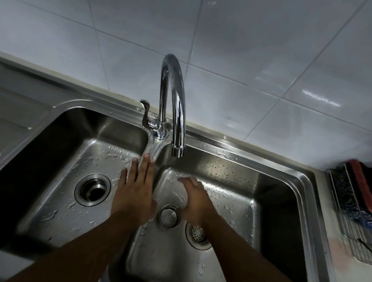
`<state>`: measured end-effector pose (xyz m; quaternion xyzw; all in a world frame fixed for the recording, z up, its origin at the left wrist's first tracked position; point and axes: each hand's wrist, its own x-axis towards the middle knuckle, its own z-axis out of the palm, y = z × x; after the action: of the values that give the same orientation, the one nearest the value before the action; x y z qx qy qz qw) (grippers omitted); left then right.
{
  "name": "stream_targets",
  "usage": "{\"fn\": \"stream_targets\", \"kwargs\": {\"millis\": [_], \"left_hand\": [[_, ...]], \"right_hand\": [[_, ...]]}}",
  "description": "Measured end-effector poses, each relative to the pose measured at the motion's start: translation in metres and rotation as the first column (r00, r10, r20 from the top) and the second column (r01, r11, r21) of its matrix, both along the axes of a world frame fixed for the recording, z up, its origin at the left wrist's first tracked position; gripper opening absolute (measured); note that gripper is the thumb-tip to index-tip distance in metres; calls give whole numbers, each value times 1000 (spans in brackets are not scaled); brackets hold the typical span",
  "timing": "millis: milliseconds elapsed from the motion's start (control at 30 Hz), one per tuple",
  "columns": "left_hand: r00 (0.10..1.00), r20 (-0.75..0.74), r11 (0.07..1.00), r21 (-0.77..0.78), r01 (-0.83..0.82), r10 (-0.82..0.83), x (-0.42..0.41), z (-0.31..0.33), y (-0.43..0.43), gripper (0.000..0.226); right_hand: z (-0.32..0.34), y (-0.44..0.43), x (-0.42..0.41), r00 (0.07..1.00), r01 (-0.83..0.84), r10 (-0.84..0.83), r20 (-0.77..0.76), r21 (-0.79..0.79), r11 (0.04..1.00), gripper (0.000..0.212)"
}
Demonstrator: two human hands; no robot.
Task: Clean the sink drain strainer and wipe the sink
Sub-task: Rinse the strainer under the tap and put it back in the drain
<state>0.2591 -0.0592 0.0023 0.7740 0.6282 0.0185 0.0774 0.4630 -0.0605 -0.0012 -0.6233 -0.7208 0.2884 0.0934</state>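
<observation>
Blurring right hand (194, 197) (grip unclear) — forearm half-hiding drain strainer (198, 233).

A double steel sink (282, 174) lay wet under a curved chrome tap (174, 92), whose spout hung over the right basin, the lever (145, 112) standing just left of the tap's base. Below the tap, the left hand (135, 190) rested flat, fingers spread, along the divider between the basins. The right hand (196, 199) was blurred, pressed against the right basin's floor below the spout. Between the hands a round metal stopper (168, 216) sat on the basin floor, and just right of it the perforated strainer (198, 232) sat in its drain, partly hidden by the right wrist. Left of the tap, the other basin's drain (92, 190) stood open and dark. Far right of the tap, a wire rack (355, 227) held scrubbers.
</observation>
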Motion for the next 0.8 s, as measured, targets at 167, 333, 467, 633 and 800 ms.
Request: {"fn": "stream_targets", "kwargs": {"millis": [167, 333, 467, 633, 800], "left_hand": [[999, -8, 999, -2, 39, -39, -3, -2, -1, 111], [993, -53, 994, 6, 109, -108, -1, -1, -6, 101], [960, -140, 968, 27, 249, -243, 18, -2, -17, 90], [949, -136, 956, -115, 271, -285, 55, -23, -20, 93], [982, -66, 940, -307, 149, -177, 60, -58, -26, 101]], "right_hand": [[35, 48, -26, 987, -150, 130, 93, 256, 955, 90], [38, 79, -34, 946, -237, 160, 283, 267, 934, 93], [28, 87, -24, 938, -218, 163, 307, 154, 964, 94], [22, 89, -18, 960, -188, 149, 235, 152, 970, 99], [17, 91, -11, 976, -173, 144, 165, 181, 968, 101]]}}
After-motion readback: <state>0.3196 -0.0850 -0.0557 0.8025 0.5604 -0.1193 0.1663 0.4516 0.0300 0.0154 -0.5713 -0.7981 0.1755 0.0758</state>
